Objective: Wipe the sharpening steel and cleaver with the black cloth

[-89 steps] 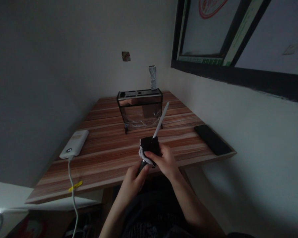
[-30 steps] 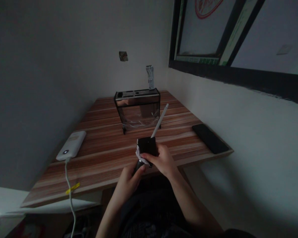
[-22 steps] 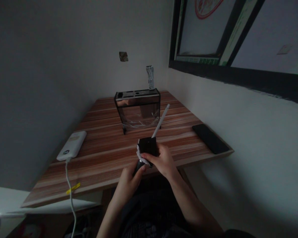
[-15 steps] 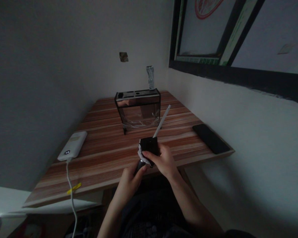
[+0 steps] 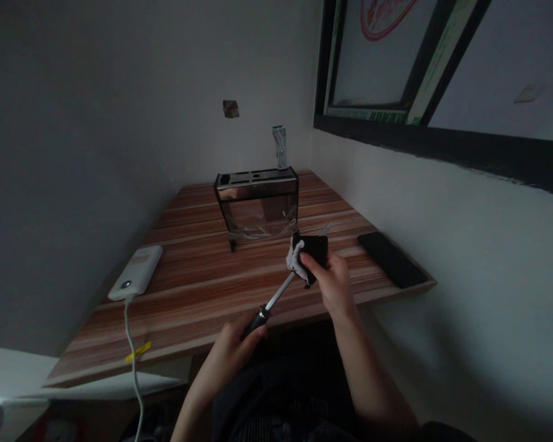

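My left hand [image 5: 234,347] is closed around the black handle of a sharpening steel [image 5: 280,291], a slim pale rod pointing up and to the right. In my right hand [image 5: 335,283], a black pad or folded cloth [image 5: 317,247] and a white cloth [image 5: 294,261] are pinched around the rod's far part. Only a faint, blurred tip shows past the black piece. Beyond my hands stands a knife block [image 5: 258,215] with a clear front and a slotted dark top. A crumpled silvery upright packet or can [image 5: 281,147] sits on or just behind its top right corner.
On the left of the striped wooden table [image 5: 188,276] lies a white power bank [image 5: 136,272] with a white cable [image 5: 129,334] hanging over the front edge. A yellow strip [image 5: 139,351] is beside the cable. A black phone [image 5: 394,259] lies along the right edge, near the wall.
My right hand has slid the cloths up the rod, away from the handle, moving right and forward. The handle in my left hand is slightly lower, and the rod between my hands is now exposed.
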The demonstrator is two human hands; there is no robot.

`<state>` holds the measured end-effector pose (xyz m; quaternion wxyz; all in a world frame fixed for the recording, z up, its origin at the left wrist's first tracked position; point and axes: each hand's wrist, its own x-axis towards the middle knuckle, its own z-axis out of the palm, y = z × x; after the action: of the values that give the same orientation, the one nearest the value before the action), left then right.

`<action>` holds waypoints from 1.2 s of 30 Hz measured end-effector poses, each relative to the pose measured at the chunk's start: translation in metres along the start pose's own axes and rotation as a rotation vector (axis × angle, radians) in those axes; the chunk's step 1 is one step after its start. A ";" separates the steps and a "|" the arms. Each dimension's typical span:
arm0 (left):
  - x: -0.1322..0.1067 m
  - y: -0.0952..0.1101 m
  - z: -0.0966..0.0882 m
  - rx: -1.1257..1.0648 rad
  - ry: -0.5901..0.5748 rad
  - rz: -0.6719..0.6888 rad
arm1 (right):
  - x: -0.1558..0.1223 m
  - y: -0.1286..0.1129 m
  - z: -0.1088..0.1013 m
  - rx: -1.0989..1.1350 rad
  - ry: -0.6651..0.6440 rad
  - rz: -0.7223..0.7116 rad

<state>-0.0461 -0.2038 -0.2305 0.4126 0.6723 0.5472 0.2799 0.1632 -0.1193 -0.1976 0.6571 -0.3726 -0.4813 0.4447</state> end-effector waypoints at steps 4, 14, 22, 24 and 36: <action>-0.003 0.000 -0.005 0.029 -0.059 -0.026 | 0.008 -0.004 -0.012 0.074 0.103 -0.035; -0.004 0.005 -0.010 0.050 -0.063 0.006 | 0.014 -0.007 -0.019 0.148 0.206 -0.005; -0.003 0.006 -0.007 -0.027 -0.096 -0.068 | 0.001 -0.002 -0.001 0.106 0.064 -0.002; -0.002 0.010 -0.005 -0.055 -0.054 -0.060 | -0.004 0.000 0.006 0.034 -0.006 0.004; 0.010 0.026 0.005 -0.175 0.131 -0.024 | -0.028 -0.011 0.035 -0.162 -0.294 0.120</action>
<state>-0.0267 -0.1965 -0.2114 0.4366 0.6074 0.5542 0.3651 0.1277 -0.1473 -0.1869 0.5197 -0.3833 -0.5833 0.4927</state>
